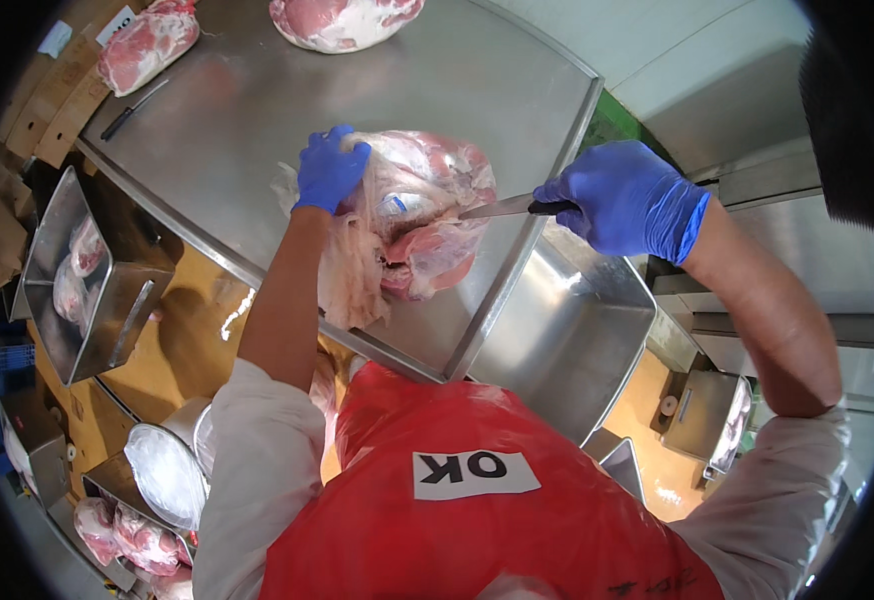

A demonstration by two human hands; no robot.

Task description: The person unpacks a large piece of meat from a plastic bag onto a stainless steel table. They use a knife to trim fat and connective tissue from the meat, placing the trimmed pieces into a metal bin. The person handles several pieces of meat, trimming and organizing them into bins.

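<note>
Blue-gloved left hand [333,170] grasps the meat [422,205] at its far-left edge; the right hand [629,200] clenches a knife [505,207], tip at the meat, which lies toward the table's [437,85] near corner, steel stretching beyond. Past the right edge sits a bin [562,330].

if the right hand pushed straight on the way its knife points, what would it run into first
Most likely the cut of meat on the steel table: the knife in the right hand has its tip over the meat in view, though contact is unclear.
</note>
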